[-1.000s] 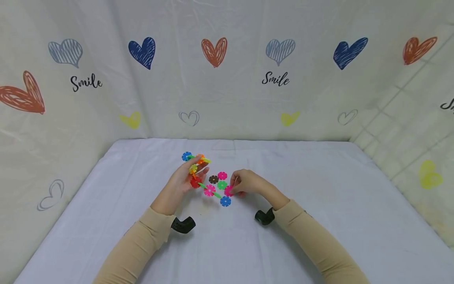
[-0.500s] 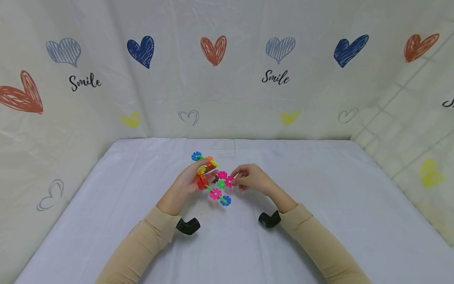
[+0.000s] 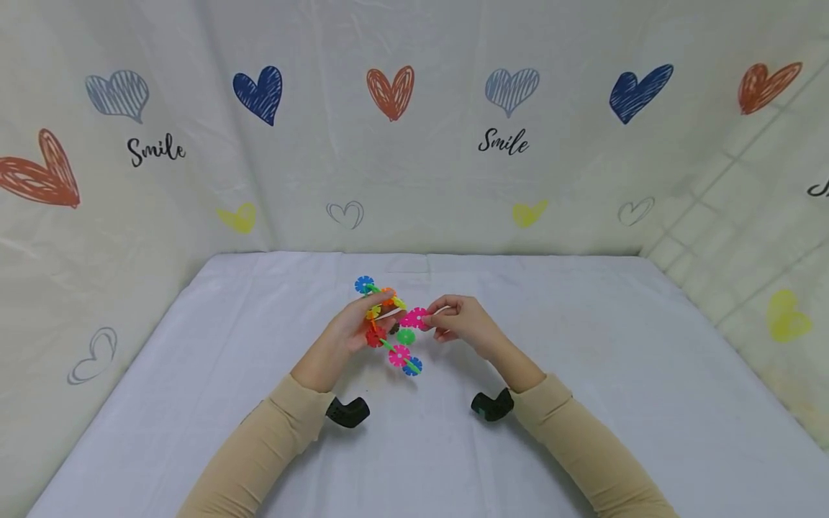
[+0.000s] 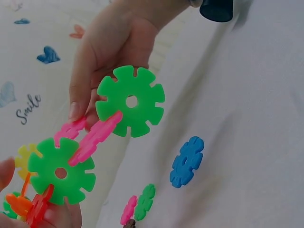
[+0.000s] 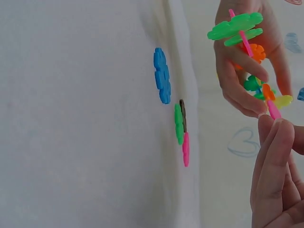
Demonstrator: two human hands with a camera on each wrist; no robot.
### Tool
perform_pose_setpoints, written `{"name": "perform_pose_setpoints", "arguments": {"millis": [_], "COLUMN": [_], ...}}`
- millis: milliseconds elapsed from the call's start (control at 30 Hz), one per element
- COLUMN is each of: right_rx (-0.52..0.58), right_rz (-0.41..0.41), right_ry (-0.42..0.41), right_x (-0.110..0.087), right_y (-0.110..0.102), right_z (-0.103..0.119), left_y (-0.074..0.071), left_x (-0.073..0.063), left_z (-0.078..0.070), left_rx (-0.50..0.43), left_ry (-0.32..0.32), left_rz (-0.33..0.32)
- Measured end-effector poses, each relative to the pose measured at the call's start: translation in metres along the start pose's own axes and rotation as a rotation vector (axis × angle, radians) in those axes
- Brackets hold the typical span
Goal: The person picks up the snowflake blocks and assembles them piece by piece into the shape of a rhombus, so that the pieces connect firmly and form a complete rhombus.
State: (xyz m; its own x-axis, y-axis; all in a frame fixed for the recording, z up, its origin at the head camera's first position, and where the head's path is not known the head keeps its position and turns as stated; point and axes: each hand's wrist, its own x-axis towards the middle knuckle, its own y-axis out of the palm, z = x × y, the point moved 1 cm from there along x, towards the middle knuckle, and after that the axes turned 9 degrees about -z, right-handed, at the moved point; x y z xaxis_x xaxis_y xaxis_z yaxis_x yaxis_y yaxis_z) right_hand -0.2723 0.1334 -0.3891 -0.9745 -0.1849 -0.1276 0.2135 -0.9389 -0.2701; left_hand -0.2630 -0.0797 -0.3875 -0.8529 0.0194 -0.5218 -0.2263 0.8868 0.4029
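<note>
Sleeves: two, beige cloth, one in from the near left, one from the near right, above the desk with its white cloth.
Black bits: two bent, tube-like pieces, one beside each cuff.
Loose discs: four flat, notched, flower-shaped plastic ones on the desk, between the hands; one blue disc nearest, then one green disc, one dark brown disc and one bright pink disc farther off.
Chain: one string of notched plastic discs in several colours, raised off the desk; green, pink, green and red at its near end, one blue at its far left end, total hard to count where they overlap.
Left hand: curled round the chain, thumb on the far side.
Right hand: pinching one pink notched disc between thumb and fingertips, right beside the chain; whether they touch, I can't tell.
Backdrop: pale sheet, far side, two dark blue hearts, two full "Smile" words.
</note>
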Motion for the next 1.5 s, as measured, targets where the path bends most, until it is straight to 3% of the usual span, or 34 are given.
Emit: {"name": "perform_pose_setpoints", "arguments": {"millis": [267,533,1133,1500], "right_rx": [0.08,0.16,0.149,0.175], "right_rz": [0.03,0.025,0.012,0.02], "right_ry": [0.016,0.021,0.097,0.069], "right_x": [-0.002,-0.002,0.0,-0.006], "right_y": [0.004,0.007,0.012,0.014], "right_z": [-0.003,-0.008,-0.009,-0.004], "left_y": [-0.001,0.0,0.002,0.003], "left_x": [-0.001,0.001,0.003,0.004], "left_z": [-0.001,0.001,0.003,0.006], "left_rx": [0.066,0.094,0.147,0.144], "left_ry": [0.043,0.037,0.056,0.092], "left_rz": [0.004,-0.015,-0.055,0.005]}}
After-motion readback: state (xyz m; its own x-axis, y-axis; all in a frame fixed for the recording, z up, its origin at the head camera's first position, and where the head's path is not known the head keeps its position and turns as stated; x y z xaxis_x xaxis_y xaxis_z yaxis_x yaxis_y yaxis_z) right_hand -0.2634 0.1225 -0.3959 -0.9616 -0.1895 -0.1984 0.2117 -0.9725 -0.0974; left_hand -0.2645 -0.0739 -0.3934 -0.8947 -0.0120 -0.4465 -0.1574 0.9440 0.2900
